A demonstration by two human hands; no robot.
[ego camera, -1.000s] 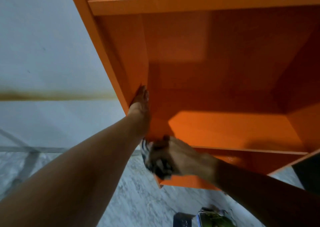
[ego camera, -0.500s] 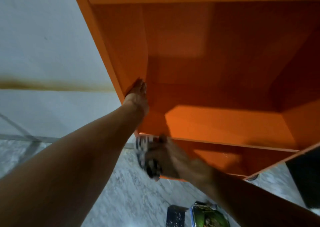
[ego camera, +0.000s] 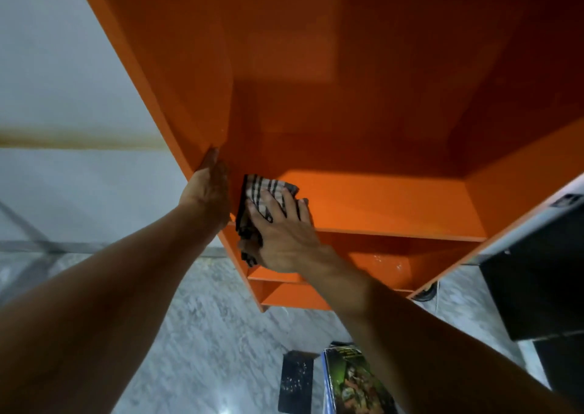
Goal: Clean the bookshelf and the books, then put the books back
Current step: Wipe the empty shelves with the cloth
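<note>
1. The orange bookshelf (ego camera: 379, 97) fills the far and right part of the view, and its visible compartments hold no books.
2. The left hand (ego camera: 207, 189) rests flat against the front edge of the shelf's left side panel. Its grip is apart, with the fingers straight.
3. The right hand (ego camera: 284, 236) presses a checked cloth (ego camera: 268, 189) onto the shelf board (ego camera: 395, 205) at its near left corner. The fingers are spread over the cloth and the thumb is tucked round the fold that hangs over the board's edge, so the grip is clamped on the cloth.
4. The books (ego camera: 354, 382) lie on the marble floor (ego camera: 205, 334) near the person, below the right forearm.
</note>
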